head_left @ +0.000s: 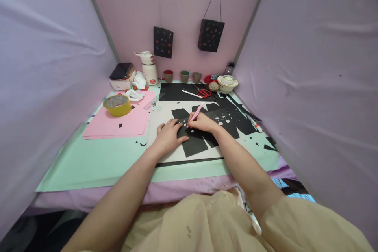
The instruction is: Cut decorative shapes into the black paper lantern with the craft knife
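A black card sheet (195,147) with flaps and small cut-out shapes, stars among them, lies on a white board (155,136). My left hand (168,137) rests flat on the card's left part, fingers spread. Held like a pencil in my right hand (204,122) is a slim pink pen-style craft knife (197,112). Its lower end meets the card just right of my left fingers, near a white star-shaped hole; the tip is too small to make out. Further right, the card has rows of rectangular and tiny openings.
Pink paper (100,124) bears a yellow tape roll (117,106). Behind the card are red-handled scissors (204,93), a white stick (191,93), cups (184,76) and a white bottle (150,73). A marker (255,125) and black scraps (269,147) lie right. Decorated black boxes (211,35) hang behind.
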Motion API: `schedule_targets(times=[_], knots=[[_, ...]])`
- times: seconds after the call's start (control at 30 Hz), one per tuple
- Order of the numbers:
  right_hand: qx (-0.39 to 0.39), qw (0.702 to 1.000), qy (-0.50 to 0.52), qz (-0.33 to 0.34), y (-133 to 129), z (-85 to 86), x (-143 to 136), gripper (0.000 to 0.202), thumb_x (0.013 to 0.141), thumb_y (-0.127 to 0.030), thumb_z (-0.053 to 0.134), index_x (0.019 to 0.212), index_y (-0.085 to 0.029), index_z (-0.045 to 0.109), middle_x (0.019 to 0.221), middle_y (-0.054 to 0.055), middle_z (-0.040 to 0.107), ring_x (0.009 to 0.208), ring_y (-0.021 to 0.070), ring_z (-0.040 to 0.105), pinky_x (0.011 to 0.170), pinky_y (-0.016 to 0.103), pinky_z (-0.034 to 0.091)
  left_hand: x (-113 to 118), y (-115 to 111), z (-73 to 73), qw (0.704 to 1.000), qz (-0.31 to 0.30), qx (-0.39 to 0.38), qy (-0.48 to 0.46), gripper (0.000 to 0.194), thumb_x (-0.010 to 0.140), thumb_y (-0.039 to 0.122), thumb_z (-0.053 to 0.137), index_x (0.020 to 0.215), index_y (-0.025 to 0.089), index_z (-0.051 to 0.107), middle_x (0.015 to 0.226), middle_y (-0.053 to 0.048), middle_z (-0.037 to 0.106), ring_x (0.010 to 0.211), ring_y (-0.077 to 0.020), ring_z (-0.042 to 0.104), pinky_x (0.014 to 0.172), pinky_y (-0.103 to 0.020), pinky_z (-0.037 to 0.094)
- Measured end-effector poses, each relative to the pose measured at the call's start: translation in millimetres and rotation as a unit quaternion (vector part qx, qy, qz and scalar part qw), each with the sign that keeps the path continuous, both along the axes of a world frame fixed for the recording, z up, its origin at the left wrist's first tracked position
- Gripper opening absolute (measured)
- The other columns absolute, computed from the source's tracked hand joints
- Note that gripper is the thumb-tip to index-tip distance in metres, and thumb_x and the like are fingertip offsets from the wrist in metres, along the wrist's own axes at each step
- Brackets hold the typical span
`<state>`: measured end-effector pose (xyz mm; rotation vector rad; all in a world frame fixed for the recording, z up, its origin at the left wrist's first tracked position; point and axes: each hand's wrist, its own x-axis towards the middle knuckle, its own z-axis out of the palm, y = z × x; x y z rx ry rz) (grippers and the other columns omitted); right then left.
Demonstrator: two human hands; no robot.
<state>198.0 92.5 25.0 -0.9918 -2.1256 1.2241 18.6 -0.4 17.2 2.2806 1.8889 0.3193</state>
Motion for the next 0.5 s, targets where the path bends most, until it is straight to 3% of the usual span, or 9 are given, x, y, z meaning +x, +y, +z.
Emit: schedule_targets(times=[0.5], knots=[[0.013, 1.000, 0.000, -0.024, -0.3, 0.8, 0.6, 0.004, 0.069, -0.016, 0.061, 0.065, -0.018, 0.061, 0.065, -0.002, 0.065, 0.066, 0.0134, 0.059, 0.059, 0.022, 0.042, -0.2, 0.2, 0.3, 1.000, 0.002, -0.004, -0.004, 0.060, 0.089, 0.055, 0.058, 0.136, 0.019, 0.052, 0.153, -0.013, 0.040, 0.143, -0.0320, 0.031, 0.114, -0.057, 0.025]])
